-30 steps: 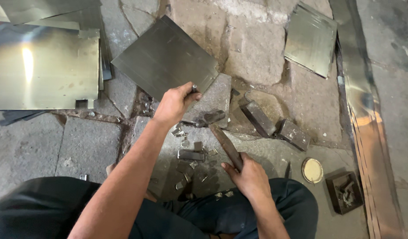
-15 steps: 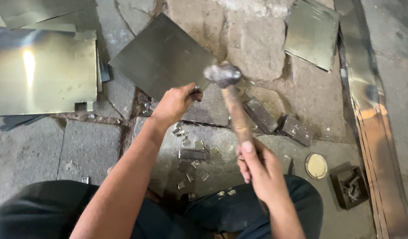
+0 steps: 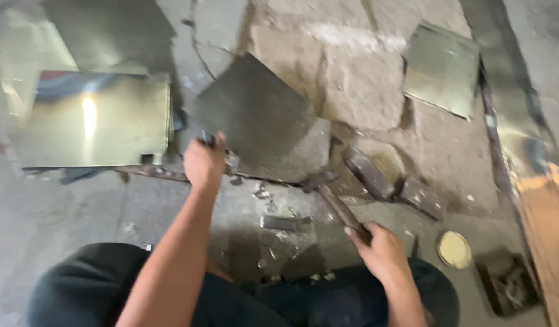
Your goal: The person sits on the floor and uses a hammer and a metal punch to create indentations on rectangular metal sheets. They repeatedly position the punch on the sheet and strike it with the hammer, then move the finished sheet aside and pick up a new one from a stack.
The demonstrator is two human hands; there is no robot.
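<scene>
Fingers of the left hand (image 3: 204, 162) pinned the dark metal sheet (image 3: 255, 115) by its corner on the stone floor (image 3: 364, 91), steadying it, while the right hand (image 3: 382, 248) clenched the hammer (image 3: 337, 206), head lowered beside that edge.

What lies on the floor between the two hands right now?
In the head view, small metal scraps lie on the stone floor between the left hand and the right hand gripping the hammer.

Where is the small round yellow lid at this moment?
In the head view, the small round yellow lid lies on the stone floor at lower right, just right of the right hand and left of a dark square tray.
</scene>
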